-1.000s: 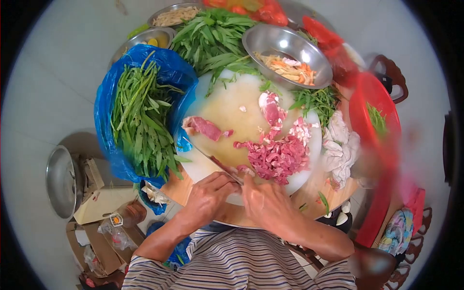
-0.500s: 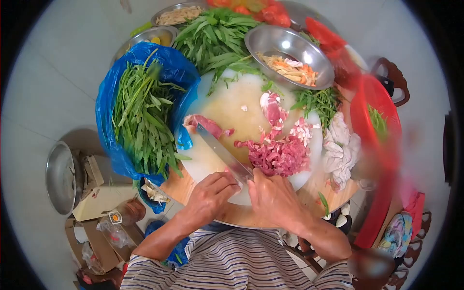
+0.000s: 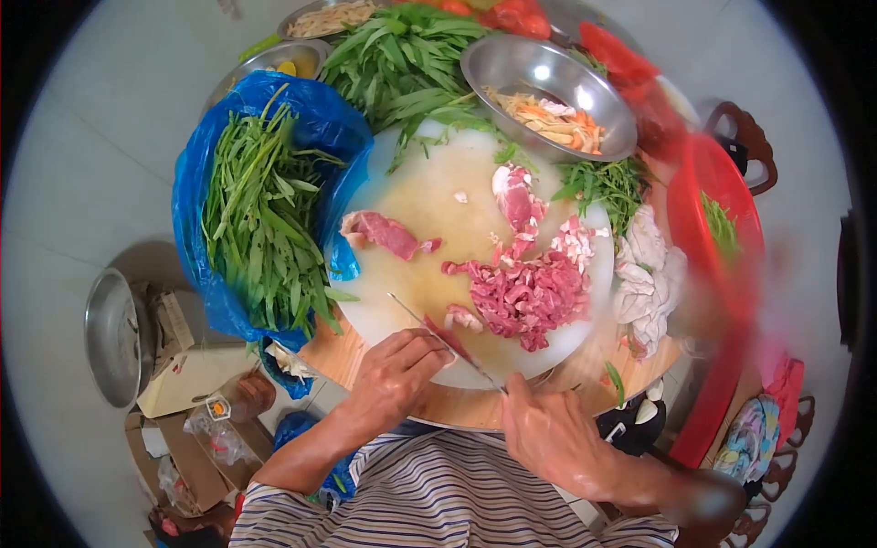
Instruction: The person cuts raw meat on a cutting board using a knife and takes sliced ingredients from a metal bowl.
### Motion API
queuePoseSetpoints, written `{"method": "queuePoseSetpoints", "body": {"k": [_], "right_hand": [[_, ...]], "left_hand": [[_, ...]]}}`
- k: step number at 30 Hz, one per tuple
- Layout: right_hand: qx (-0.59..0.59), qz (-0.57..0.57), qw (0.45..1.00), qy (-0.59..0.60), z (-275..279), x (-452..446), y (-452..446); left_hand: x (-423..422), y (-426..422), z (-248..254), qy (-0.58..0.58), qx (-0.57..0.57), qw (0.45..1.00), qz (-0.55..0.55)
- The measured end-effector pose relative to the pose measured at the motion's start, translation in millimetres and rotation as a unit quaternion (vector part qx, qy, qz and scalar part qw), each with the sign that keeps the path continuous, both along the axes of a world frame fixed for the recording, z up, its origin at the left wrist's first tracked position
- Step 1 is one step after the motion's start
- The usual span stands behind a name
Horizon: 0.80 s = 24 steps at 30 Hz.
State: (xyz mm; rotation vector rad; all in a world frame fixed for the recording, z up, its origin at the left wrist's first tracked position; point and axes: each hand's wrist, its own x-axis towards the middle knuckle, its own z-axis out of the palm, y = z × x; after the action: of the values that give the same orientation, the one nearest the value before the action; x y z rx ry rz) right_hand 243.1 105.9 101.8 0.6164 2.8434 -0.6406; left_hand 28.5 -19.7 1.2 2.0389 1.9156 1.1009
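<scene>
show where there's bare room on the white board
Widest: the board, far middle, between leafy greens and left meat piece, one small scrap aside. Smaller: between that piece and the knife. Crowded: right, under sliced meat; near edge, around the hands.

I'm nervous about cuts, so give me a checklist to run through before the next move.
1. Knife held at its handle end by the right hand: ok.
2. Fingers of the left hand well clear of the blade: not ok, they are close beside it.
3. Left hand's hold on any meat: cannot tell, the fingers hide it.
4. Heap of cut meat away from the left hand: ok.
5. Cutting board secured against slipping: cannot tell.
</scene>
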Motion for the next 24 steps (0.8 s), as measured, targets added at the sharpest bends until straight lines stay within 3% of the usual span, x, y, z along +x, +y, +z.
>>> {"method": "queuePoseSetpoints", "body": {"k": [6,12,21,24], "right_hand": [[-0.026,0.031,0.995,-0.089,7,-11,8],[-0.02,0.001,0.999,0.03,-24,-56,5],[-0.021,-0.008,0.997,-0.073,-1,-1,0],[-0.028,-0.006,0.999,-0.039,-15,-26,3]], "left_hand": [[0,0,0,-0.007,-0.009,1.0,0.004],[-1,-2,3,-0.015,-0.024,1.0,0.01],[7,-3,1,-0.015,-0.016,1.0,0.017],[5,-2,4,-0.001,-0.017,1.0,0.008]]}}
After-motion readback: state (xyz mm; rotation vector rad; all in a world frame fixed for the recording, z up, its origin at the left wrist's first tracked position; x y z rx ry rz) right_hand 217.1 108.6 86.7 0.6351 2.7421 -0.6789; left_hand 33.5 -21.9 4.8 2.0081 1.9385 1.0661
